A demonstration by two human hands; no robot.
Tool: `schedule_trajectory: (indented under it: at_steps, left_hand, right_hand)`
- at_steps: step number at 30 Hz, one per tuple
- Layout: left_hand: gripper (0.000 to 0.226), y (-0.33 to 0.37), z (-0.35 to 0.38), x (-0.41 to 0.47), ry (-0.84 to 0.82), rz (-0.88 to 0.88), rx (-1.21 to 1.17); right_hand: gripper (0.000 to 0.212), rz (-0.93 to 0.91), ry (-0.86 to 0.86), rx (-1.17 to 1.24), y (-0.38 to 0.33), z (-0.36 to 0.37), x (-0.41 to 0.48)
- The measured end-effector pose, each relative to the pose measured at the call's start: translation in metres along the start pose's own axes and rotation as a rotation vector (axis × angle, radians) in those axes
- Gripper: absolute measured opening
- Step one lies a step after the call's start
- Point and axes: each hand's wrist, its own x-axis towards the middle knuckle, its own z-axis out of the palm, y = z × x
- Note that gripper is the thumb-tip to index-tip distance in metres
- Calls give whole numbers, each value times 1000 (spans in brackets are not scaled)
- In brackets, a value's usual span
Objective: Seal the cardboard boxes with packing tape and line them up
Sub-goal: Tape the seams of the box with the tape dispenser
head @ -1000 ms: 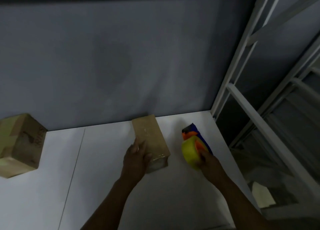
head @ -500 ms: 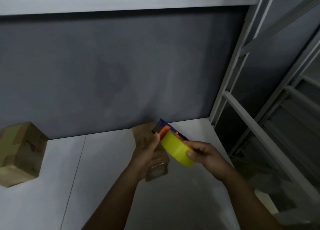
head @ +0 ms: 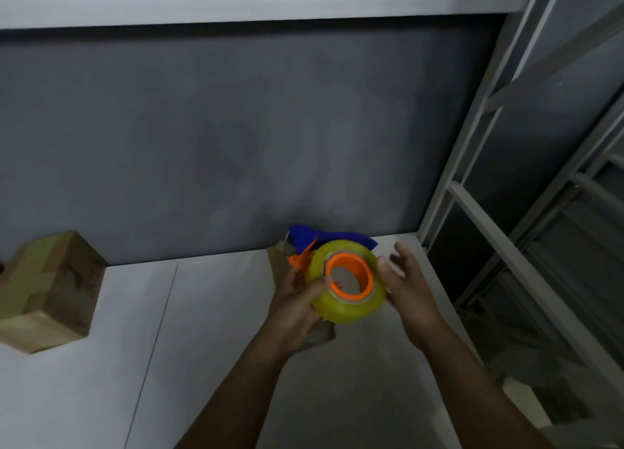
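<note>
Gripping tape dispenser (head: 351, 308) with left hand (head: 297, 313), core (head: 337, 261) facing camera, blue handle (head: 332, 237) pointing to wall (head: 236, 128), right hand (head: 410, 296) spread alongside.

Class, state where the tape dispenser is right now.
Head view, right of centre: the left hand grips the tape dispenser over the small box, the right hand close beside it.
</note>
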Motion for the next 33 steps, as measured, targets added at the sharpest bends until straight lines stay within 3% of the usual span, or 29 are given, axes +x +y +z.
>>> schedule_trajectory:
  at_steps: [3,6,8,10,12,15,18,22,27,29,33]
  left_hand:
    - [57,5,0,-5,-151,18,-20]
    - [52,10,-6,-5,-200,61,96]
    - [51,12,-12,-4,-105,113,210]
    - [50,21,-16,-3,75,108,196]
    - [56,32,-20,-1,221,-5,27]
    - [67,43,-24,3,258,-176,-72]
    - [33,45,-20,2,254,-228,-65]
    - [17,45,-23,2,277,-219,-40]
    - [5,43,-26,-2,306,-99,210]
    - [10,42,-29,-2,340,-47,324]
    - [17,43,-39,-2,384,-30,493]
  right_hand:
    - [60,212,-257,153,0,6,-1]
    - [39,144,-195,225,-1,10,-3]
    - [26,61,-141,206,1,8,-1]
    - [31,18,-131,161,3,3,3]
    - [35,-35,-144,128,5,0,4]
    - [39,-118,-186,112,3,-3,5]
    - [61,-135,-249,96,1,-4,6]
    - [53,-125,-266,76,-1,-12,6]
    - [69,-144,-391,-321,-7,-23,7]
    - [77,-184,-455,-501,-5,-23,8]
    - [71,-206,-451,-609,-2,-22,8]
